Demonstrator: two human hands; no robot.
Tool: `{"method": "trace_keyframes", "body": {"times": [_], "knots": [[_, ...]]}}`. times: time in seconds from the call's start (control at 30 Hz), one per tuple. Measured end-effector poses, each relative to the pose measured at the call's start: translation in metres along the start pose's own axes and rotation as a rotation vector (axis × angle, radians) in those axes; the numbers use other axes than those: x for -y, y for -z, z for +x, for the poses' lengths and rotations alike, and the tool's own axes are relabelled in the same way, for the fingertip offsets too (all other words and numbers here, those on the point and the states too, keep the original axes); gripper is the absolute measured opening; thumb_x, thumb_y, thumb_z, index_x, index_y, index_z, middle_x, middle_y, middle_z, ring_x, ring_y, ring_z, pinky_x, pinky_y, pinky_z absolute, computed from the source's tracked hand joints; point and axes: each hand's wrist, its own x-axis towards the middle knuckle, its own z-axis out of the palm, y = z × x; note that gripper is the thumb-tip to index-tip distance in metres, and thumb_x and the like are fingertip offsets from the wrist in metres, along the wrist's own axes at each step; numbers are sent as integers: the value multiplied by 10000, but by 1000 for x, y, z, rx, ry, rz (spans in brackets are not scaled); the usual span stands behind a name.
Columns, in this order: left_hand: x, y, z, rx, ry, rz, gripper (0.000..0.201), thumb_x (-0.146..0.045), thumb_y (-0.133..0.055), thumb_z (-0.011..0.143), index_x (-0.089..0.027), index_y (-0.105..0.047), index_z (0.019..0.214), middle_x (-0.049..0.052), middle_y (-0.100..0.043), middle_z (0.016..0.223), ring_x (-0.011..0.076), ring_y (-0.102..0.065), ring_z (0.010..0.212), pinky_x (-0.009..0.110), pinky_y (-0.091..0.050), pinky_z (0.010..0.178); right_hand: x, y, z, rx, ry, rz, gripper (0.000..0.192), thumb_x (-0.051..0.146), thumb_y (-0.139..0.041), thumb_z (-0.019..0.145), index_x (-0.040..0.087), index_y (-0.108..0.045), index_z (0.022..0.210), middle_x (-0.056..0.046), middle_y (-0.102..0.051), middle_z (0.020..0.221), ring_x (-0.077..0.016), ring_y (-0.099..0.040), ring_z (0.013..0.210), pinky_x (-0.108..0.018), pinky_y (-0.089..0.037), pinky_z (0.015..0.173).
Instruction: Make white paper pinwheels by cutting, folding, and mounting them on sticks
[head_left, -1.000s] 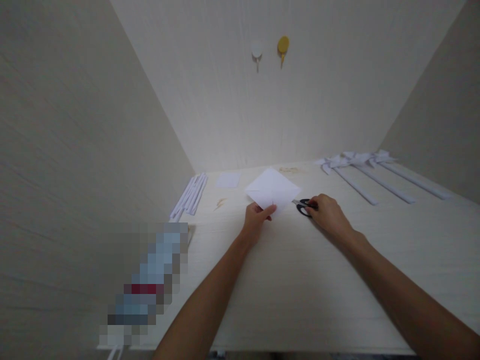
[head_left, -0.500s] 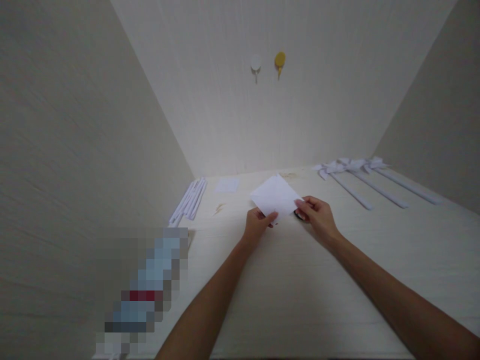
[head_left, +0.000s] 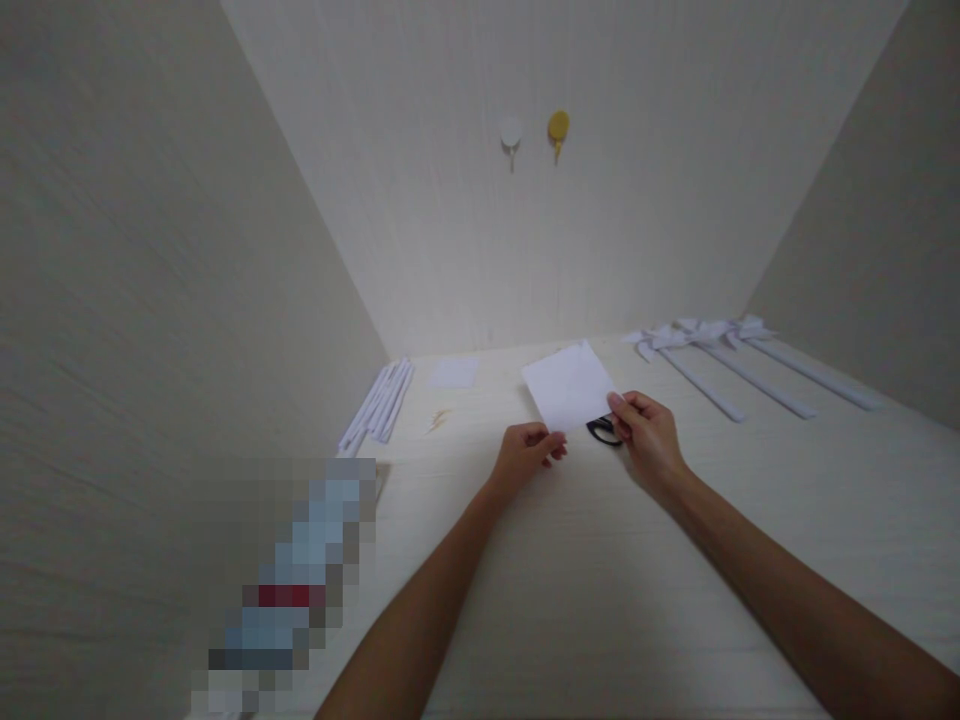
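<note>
A square sheet of white paper (head_left: 571, 385) is held tilted above the table. My right hand (head_left: 649, 432) pinches its right corner between thumb and fingers. At the lower corner, the closed fingers of my left hand (head_left: 529, 455) meet the paper's edge, the thumb on the near side. Partly under the sheet lies a pair of scissors; just a black handle loop (head_left: 604, 433) shows, beside my right fingers. The blades are hidden.
Several white paper rolls (head_left: 379, 405) and a flat white sheet (head_left: 454, 373) lie at left, with small tan strips (head_left: 439, 418) nearby. At right, white paper sticks (head_left: 780, 380) have folded paper tops (head_left: 701, 335). White (head_left: 511, 132) and yellow hooks (head_left: 559, 126) hang on the wall.
The sheet has turned and shifted slightly right. My left hand has slid to its lower corner. More of the scissors' handle shows.
</note>
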Motion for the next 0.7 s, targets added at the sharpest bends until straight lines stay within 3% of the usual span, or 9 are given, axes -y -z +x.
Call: {"method": "trace_keyframes", "body": {"times": [0.47, 0.7], "knots": [[-5, 3, 0, -87, 56, -165, 186, -281, -552, 651, -112, -589, 583, 7, -561, 541, 69, -497, 491, 176, -372, 436, -7, 0, 1, 24, -44, 68, 214, 299, -674, 582, 153, -523, 542, 45, -500, 447, -18, -330, 343, -166, -184, 323], [-2, 3, -1, -78, -1, -169, 180, -272, -566, 646, -115, -577, 558, -2, -555, 504, 58, -475, 451, 180, -368, 450, -3, -1, -2, 151, -137, 272, 329, 252, -676, 591, 160, -385, 468, 94, -286, 354, -12, -217, 325, -160, -150, 320]]}}
